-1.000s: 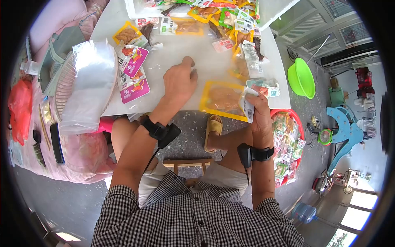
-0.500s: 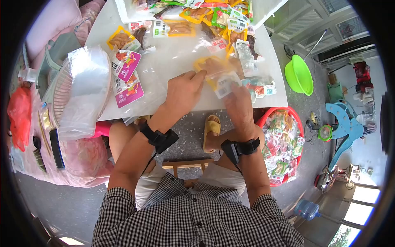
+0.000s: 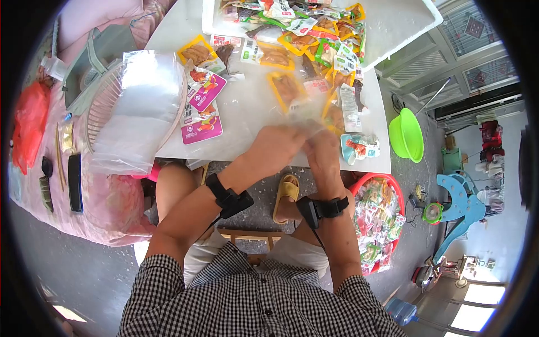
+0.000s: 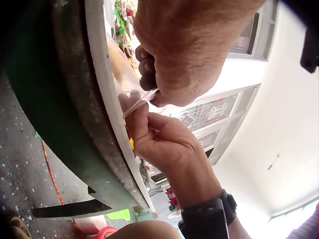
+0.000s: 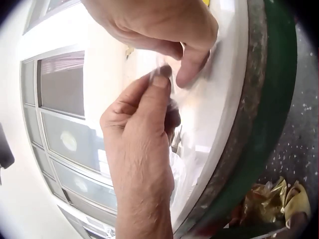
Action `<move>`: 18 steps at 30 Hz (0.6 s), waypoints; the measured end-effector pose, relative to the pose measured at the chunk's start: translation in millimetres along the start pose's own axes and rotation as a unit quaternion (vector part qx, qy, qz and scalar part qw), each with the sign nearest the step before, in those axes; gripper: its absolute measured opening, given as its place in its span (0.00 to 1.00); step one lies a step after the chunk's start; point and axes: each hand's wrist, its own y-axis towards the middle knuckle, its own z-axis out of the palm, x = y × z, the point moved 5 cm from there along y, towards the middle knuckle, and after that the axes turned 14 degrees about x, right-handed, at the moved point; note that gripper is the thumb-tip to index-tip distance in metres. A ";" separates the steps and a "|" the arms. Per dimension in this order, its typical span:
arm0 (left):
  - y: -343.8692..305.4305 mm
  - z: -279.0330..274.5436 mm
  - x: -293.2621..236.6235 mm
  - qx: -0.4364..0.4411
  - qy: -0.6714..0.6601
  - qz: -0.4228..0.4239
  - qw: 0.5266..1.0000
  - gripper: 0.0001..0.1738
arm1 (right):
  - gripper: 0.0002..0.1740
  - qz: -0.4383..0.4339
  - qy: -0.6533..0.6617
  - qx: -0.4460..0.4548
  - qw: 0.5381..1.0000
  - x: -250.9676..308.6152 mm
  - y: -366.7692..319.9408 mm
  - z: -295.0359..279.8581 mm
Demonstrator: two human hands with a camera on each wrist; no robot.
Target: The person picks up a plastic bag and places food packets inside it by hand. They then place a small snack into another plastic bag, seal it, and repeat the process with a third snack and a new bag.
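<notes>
Both hands meet above the near part of the white table. My left hand pinches the edge of a clear plastic bag between thumb and fingers. Beside it, my right hand grips the same bag, its fingertips close to the left ones. A yellow-edged food packet lies just beyond the hands, its clear near end overlapped by the blurred film. In the right wrist view the left fingers squeeze the film below the right thumb.
Pink-and-white packets lie left, near a basket topped with clear bags. More packets line the right. A white foam box of packets stands at the back; a red basin of packets sits below right.
The right hand has brought the yellow-edged packet leftward to the left hand and no longer grips its end. Both hands now meet at the bag's edge, with the packet beyond them.
</notes>
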 end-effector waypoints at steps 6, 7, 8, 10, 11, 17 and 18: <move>-7.9 8.9 36.6 0.099 0.039 -0.132 0.985 0.05 | 0.10 0.049 -0.341 0.086 0.935 55.1 -11.1 15.8; -8.3 13.8 37.7 0.109 0.035 -0.134 0.984 0.04 | 0.10 0.031 -0.359 0.097 0.928 65.6 -5.3 25.6; -9.0 20.6 38.2 0.119 0.031 -0.136 0.983 0.04 | 0.11 0.012 -0.374 0.107 0.921 73.8 1.7 35.7; -9.6 27.6 37.6 0.120 0.025 -0.132 0.984 0.03 | 0.11 0.007 -0.372 0.168 0.913 75.1 23.6 66.4; -9.6 28.6 36.4 0.110 0.022 -0.126 0.986 0.03 | 0.12 0.010 -0.381 0.189 0.905 72.2 35.6 83.5; -17.1 40.0 42.4 0.040 -0.047 -0.093 0.994 0.08 | 0.13 0.013 -0.409 0.268 0.872 37.4 114.9 167.8; -17.0 42.0 44.3 0.029 -0.051 -0.088 0.994 0.10 | 0.14 -0.002 -0.423 0.278 0.862 30.2 127.9 178.9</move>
